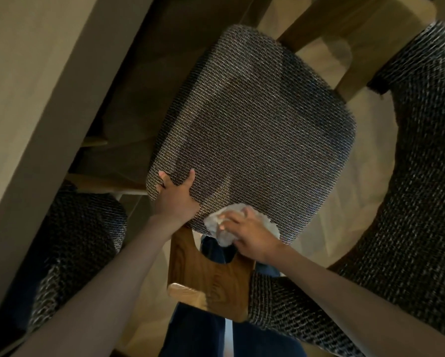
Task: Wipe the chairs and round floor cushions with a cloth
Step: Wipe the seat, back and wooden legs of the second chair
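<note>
A chair with a dark woven seat (255,130) fills the middle of the head view, seen from above. Its wooden backrest (211,282) is at the bottom centre. My left hand (176,194) grips the near left corner of the seat, thumb on top. My right hand (249,233) holds a crumpled white cloth (222,228) and presses it on the seat's near edge, just right of the left hand.
Another woven chair or cushion (419,176) curves along the right side, and a similar one (72,243) sits at lower left. A wooden table top (36,81) runs along the left; table legs (319,24) stand behind the seat. Pale floor shows between them.
</note>
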Demonstrator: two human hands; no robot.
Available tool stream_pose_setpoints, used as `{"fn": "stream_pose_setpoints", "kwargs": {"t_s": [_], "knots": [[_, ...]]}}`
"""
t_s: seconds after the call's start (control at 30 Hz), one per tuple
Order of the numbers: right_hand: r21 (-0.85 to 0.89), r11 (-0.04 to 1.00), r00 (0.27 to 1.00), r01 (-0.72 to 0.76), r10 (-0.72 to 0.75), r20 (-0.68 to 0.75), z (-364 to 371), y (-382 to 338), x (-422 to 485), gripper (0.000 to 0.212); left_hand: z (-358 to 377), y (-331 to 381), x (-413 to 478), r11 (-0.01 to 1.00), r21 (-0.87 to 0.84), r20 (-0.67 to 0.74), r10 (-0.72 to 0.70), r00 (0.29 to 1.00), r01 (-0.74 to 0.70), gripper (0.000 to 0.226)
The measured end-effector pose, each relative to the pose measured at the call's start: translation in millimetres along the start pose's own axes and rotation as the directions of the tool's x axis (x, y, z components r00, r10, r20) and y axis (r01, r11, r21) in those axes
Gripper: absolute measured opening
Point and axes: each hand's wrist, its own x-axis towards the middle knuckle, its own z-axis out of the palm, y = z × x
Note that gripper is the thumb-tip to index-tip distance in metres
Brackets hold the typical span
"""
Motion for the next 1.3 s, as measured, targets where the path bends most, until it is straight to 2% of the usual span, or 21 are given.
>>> {"fn": "stream_pose_setpoints", "kwargs": {"t_s": [0.1,0.17,0.2,0.27,0.33,0.4,0.5,0.57,0.63,0.73,0.83,0.97,1.07,1.1,1.17,1.23,1.3], "knots": [[-0.081,0.995,0.985,0.066,-0.052,0.162,-9.2,-4.2,-3.5,0.047,-1.8,1.5,-0.7,1.0,0.014,0.002,-0.012,1.0,0.012,0.071],[-0.067,0.992,0.983,0.107,-0.095,0.154,-23.0,-4.2,-6.8,0.045,-1.6,2.5,-0.4,1.0,0.02,0.001,-0.014,1.0,0.014,0.071],[-0.04,0.994,0.993,0.099,-0.096,0.072,-32.8,-1.8,-7.9,0.043,-1.0,2.8,0.4,1.0,0.024,-0.001,-0.013,1.0,0.013,0.071],[0.0,1.0,0.983,0.004,-0.004,-0.186,-59.4,10.6,-4.8,0.04,1.6,4.0,1.7,0.999,0.03,-0.01,-0.016,1.0,0.016,0.071],[-0.031,0.989,0.884,-0.148,0.118,-0.453,-93.8,32.5,4.9,0.041,5.8,5.2,2.1,0.999,0.036,-0.031,-0.024,0.999,0.025,0.071],[-0.021,0.955,0.743,-0.295,0.216,-0.633,-129.7,57.7,17.2,0.044,10.0,5.9,2.2,0.999,0.033,-0.055,-0.027,0.998,0.029,0.072],[0.144,0.903,0.614,-0.404,0.384,-0.69,-163.0,88.6,36.2,0.048,12.4,4.7,2.5,0.999,0.037,-0.072,-0.017,0.997,0.02,0.07],[0.219,0.882,0.585,-0.416,0.445,-0.678,-163.0,97.8,47.6,0.047,11.9,4.6,4.1,1.0,0.015,-0.052,-0.023,0.998,0.024,0.069],[0.216,0.896,0.625,-0.388,0.428,-0.652,-146.8,92.2,53.7,0.045,10.6,5.3,6.2,1.0,0.001,-0.033,-0.03,0.999,0.03,0.069],[0.088,0.931,0.79,-0.355,0.349,-0.505,-91.4,67.0,39.1,0.043,9.4,8.1,6.0,0.999,-0.008,-0.018,-0.045,0.999,0.044,0.07],[0.012,0.975,0.917,-0.224,0.215,-0.336,-29.8,36.0,5.6,0.042,9.1,10.0,3.6,0.999,-0.017,-0.015,-0.044,0.999,0.044,0.071],[0.035,0.994,0.991,-0.099,0.101,-0.09,1.5,20.9,-18.4,0.038,9.5,10.1,-0.2,0.998,-0.04,-0.017,-0.043,0.999,0.042,0.071],[0.03,0.999,0.997,-0.038,0.036,0.068,-9.3,20.0,-25.7,0.037,10.3,11.2,-3.1,0.997,-0.072,-0.021,-0.04,0.999,0.038,0.07],[0.036,0.999,0.999,-0.026,0.025,0.035,-18.7,20.3,-27.6,0.036,11.3,12.6,-4.0,0.996,-0.085,-0.031,-0.028,0.999,0.025,0.069],[0.038,0.999,0.969,-0.035,0.044,-0.242,-45.1,29.2,-26.8,0.031,15.5,17.6,-6.0,0.993,-0.115,-0.055,0.021,0.998,-0.027,0.067],[0.019,0.985,0.823,-0.171,0.154,-0.547,-80.0,49.0,-18.6,0.032,22.1,24.2,-7.1,0.988,-0.112,-0.099,0.097,0.99,-0.108,0.066],[0.051,0.938,0.67,-0.344,0.283,-0.686,-114.6,74.3,-6.3,0.038,29.2,31.3,-7.9,0.982,-0.09,-0.126,0.156,0.98,-0.168,0.065]]}}
